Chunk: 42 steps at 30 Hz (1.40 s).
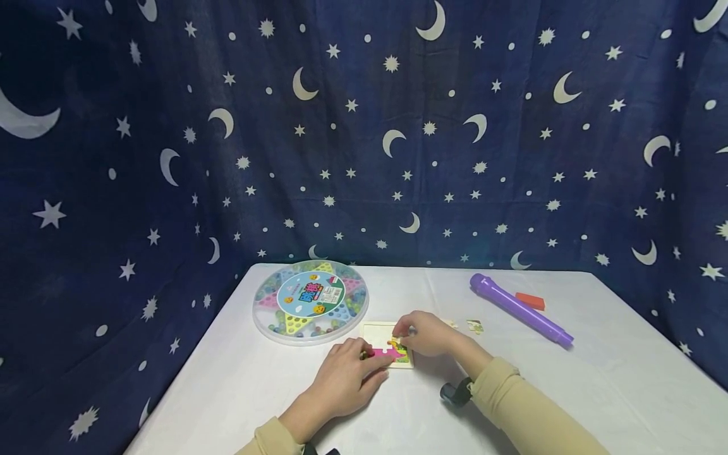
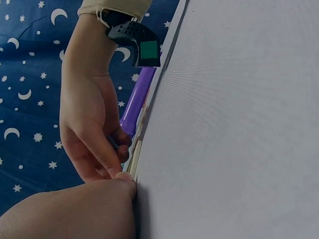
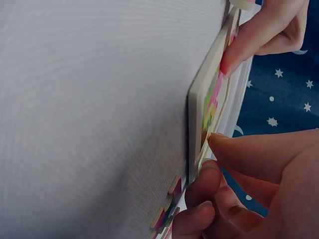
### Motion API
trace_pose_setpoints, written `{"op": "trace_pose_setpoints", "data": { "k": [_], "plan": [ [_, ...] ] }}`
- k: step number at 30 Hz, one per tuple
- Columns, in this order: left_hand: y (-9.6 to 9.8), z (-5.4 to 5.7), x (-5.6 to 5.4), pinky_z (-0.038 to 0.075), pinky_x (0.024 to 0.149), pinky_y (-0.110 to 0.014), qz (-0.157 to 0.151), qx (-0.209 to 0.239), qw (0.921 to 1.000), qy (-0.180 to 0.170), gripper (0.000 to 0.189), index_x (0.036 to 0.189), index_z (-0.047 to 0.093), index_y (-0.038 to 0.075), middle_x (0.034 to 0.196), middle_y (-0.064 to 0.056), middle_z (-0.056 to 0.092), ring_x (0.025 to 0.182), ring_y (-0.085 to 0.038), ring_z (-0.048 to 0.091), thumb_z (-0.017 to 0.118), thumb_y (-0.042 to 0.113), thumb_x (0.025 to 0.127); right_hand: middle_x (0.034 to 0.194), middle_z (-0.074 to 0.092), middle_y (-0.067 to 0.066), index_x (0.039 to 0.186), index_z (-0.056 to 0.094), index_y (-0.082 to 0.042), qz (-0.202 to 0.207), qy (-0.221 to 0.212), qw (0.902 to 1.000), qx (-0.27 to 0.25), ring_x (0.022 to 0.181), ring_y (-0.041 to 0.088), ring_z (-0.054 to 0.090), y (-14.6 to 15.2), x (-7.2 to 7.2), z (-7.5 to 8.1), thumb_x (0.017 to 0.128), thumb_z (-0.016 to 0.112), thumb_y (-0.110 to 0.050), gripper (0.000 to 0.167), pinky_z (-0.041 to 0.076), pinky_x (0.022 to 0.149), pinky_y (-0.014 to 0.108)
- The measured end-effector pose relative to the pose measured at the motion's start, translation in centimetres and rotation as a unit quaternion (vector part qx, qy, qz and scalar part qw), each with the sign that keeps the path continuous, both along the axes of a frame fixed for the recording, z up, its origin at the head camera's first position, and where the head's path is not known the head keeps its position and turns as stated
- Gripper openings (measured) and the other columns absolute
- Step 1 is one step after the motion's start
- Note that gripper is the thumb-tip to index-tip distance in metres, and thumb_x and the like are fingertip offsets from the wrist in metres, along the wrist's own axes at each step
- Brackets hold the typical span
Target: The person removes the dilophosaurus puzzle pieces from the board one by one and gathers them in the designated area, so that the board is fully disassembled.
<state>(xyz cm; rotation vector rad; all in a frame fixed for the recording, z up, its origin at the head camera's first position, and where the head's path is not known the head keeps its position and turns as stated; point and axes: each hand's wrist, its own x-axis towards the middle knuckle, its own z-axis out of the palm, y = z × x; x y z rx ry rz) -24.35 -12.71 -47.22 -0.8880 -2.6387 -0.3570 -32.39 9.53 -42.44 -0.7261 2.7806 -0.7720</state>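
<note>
The left hand (image 1: 347, 377) is pressing the pink piece (image 1: 378, 354) while the right hand (image 1: 428, 333), apparently pinching a yellow-orange piece (image 1: 394, 342) near the right edge of the tray (image 1: 376, 333), is risking dislodged joints through skewed seating.

Dark blue cloth (image 1: 364, 158) hanging at the back and sides, pale moons (image 1: 439, 24), stars (image 1: 69, 24) and dots (image 1: 367, 38) on it, a white table (image 1: 239, 379)

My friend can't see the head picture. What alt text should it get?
A person's left hand and right hand work at a cream square puzzle tray holding colourful pieces, on a white table. Nearby lie a round clear game case and a long purple rod; behind hangs a blue starry curtain.
</note>
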Motion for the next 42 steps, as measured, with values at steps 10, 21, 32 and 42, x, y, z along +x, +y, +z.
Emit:
{"op": "trace_pose_setpoints", "data": {
  "k": [10,21,32,42],
  "plan": [
    [0.1,0.0,0.1,0.043,0.084,-0.037,0.003,-0.002,1.0,-0.007,0.032,0.132,0.07,0.037,0.108,0.004,0.056,0.099,-0.013,0.05,0.062,0.041,0.102,0.094,0.067,-0.004,0.097,0.072,-0.016,-0.009,0.001,0.9999,0.008,0.097,0.021,0.063,-0.2,0.1,-0.2,0.094,0.07,-0.007,0.01,0.048,0.096,0.052],
    [0.1,0.0,-0.1,0.044,0.082,-0.036,0.001,-0.015,0.9997,0.019,0.032,0.132,0.07,0.036,0.107,0.003,0.057,0.1,-0.014,0.052,0.062,0.041,0.101,0.094,0.066,-0.006,0.096,0.067,-0.019,-0.005,0.016,0.9997,-0.019,0.096,0.019,0.064,0.1,-0.1,-0.4,0.091,0.07,-0.005,0.015,0.049,0.092,0.05],
    [0.2,-0.3,-0.1,0.045,0.083,-0.037,0.006,-0.013,0.9999,0.005,0.032,0.132,0.07,0.037,0.108,0.003,0.057,0.1,-0.014,0.051,0.061,0.042,0.102,0.086,0.063,-0.007,0.096,0.069,-0.017,-0.02,-0.002,0.9984,-0.053,0.081,0.013,0.057,0.6,0.0,-1.0,0.09,0.078,-0.015,0.011,0.047,0.076,0.039],
    [0.2,-0.2,-0.1,0.044,0.084,-0.037,0.006,-0.01,0.9999,0.0,0.032,0.131,0.071,0.037,0.107,0.004,0.057,0.098,-0.013,0.05,0.062,0.042,0.101,0.086,0.065,-0.006,0.096,0.071,-0.024,-0.026,-0.003,0.9983,-0.053,0.078,0.016,0.057,1.7,-0.2,-1.6,0.094,0.075,-0.025,0.004,0.047,0.07,0.037]
  ]
}}
